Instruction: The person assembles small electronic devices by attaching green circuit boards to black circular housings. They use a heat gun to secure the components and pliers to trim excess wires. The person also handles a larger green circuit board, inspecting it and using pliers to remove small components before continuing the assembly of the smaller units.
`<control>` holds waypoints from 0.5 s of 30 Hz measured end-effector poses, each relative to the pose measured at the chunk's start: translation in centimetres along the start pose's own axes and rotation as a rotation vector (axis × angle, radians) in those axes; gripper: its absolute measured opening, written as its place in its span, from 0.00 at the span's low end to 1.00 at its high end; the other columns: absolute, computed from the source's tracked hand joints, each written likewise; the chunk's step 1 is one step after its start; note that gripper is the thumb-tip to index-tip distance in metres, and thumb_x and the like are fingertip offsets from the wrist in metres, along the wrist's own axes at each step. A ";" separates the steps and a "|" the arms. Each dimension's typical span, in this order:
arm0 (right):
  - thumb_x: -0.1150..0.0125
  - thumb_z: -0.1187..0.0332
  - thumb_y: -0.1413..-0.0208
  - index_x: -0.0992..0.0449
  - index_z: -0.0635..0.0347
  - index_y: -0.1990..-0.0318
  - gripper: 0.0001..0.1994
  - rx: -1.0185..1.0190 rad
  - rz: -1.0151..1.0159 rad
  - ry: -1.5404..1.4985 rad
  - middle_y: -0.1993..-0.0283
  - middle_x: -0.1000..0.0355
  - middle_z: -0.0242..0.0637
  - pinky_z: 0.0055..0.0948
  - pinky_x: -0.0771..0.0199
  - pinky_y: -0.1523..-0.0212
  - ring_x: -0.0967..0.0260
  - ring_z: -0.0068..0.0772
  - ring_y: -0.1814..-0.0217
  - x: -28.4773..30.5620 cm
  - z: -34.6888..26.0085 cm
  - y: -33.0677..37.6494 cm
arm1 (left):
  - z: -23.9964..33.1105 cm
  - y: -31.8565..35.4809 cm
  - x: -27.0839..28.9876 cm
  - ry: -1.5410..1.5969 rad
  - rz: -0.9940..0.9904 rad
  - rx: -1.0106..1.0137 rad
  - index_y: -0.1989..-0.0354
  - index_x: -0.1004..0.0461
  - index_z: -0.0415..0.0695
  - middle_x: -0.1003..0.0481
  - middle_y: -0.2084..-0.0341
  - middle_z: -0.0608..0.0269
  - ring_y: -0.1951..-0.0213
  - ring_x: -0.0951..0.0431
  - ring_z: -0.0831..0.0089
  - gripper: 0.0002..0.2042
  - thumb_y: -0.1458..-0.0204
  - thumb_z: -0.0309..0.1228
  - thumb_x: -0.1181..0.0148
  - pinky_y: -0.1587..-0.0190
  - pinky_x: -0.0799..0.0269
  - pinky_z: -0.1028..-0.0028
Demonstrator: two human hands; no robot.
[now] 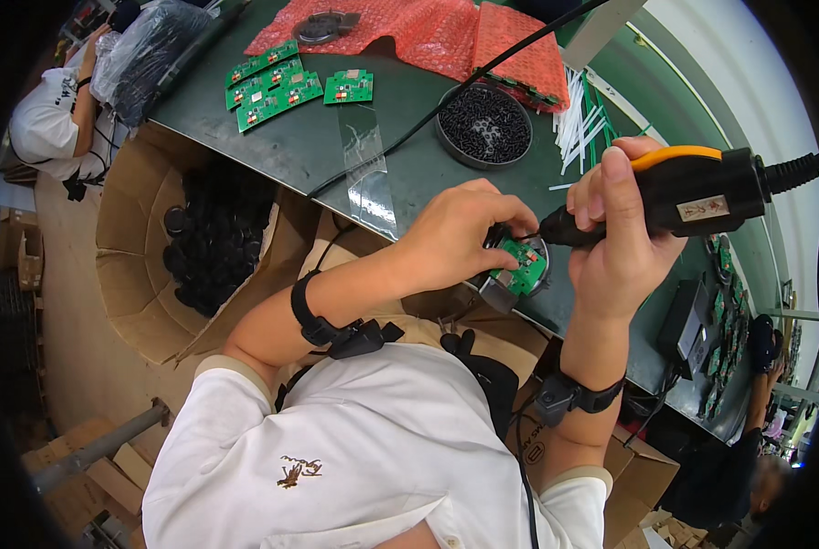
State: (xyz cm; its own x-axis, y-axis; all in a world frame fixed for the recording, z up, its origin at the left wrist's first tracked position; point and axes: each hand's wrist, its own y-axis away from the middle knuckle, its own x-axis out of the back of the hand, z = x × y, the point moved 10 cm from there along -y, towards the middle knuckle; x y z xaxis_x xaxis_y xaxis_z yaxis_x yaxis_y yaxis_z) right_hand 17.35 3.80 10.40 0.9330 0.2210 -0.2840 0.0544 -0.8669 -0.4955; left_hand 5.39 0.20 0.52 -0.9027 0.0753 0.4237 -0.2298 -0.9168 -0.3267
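Note:
My right hand is wrapped round a black electric screwdriver with an orange lever. Its tip points left, close to a green circuit board at the table's near edge. The thumb and fingers of my left hand close round the left side of that board, beside a dark part mostly hidden under the fingers. A metal piece shows just below the board. Whether the tip touches a screw is too small to tell. Beyond my hands stands a round bowl full of small black screws.
More green boards lie at the far left, near red bubble wrap. White sticks lie right of the bowl. A cable crosses the table. A cardboard box of black parts stands left. A black device sits right. Other people are nearby.

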 end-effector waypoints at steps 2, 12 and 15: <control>0.32 0.80 0.41 0.23 0.70 0.55 0.08 -0.003 -0.003 0.006 0.72 0.27 0.34 0.20 0.38 0.79 0.33 0.20 0.81 0.0 0.1 0.0 | -0.1 0.0 0.0 0.006 -0.004 0.008 0.54 0.19 0.41 0.17 0.63 0.61 0.55 0.19 0.61 0.21 0.60 0.25 0.22 0.50 0.24 0.64; 0.32 0.81 0.42 0.23 0.70 0.57 0.08 -0.008 -0.011 0.007 0.73 0.27 0.33 0.20 0.39 0.80 0.34 0.19 0.81 -0.4 0.2 0.2 | 0.3 0.1 0.3 -0.010 0.035 -0.027 0.53 0.19 0.43 0.17 0.62 0.59 0.56 0.20 0.58 0.23 0.61 0.27 0.21 0.53 0.24 0.63; 0.31 0.81 0.42 0.24 0.69 0.59 0.07 -0.016 -0.027 0.016 0.72 0.27 0.33 0.19 0.39 0.80 0.34 0.19 0.81 -0.4 0.5 0.3 | 0.1 0.1 0.2 -0.017 0.032 -0.026 0.52 0.19 0.44 0.17 0.62 0.59 0.57 0.20 0.57 0.23 0.61 0.27 0.21 0.54 0.24 0.63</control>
State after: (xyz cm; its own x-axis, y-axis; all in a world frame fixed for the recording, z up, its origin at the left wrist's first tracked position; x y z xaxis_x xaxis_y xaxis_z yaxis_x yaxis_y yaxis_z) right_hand 16.80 3.66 10.01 0.9368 0.2371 -0.2573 0.0853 -0.8679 -0.4894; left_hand 5.19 0.05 0.68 -0.9037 0.0390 0.4263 -0.2102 -0.9080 -0.3625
